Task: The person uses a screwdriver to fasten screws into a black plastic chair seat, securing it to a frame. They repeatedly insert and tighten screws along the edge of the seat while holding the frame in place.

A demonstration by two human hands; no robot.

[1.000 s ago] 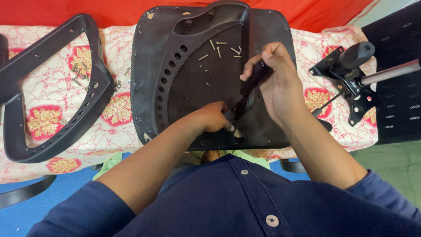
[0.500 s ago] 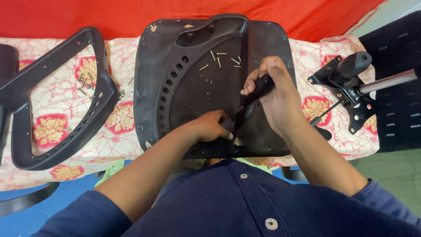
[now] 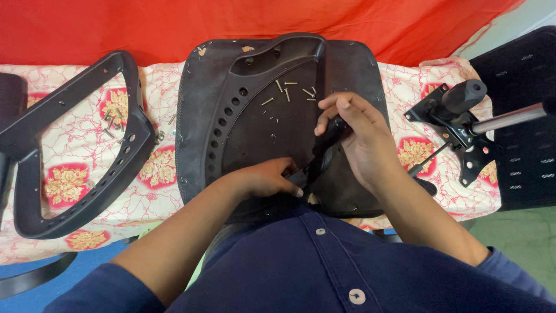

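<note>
Chair seat lies upside down at frame centre on the counter. Right hand closes around a black tool; left hand pinches its tip. Tool looks stiff and light, best held mid-handle; the seat looks bulky and rigid.

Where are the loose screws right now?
In the head view, the screws lie scattered on the upturned seat base, upper centre, just left of the right hand.
</note>
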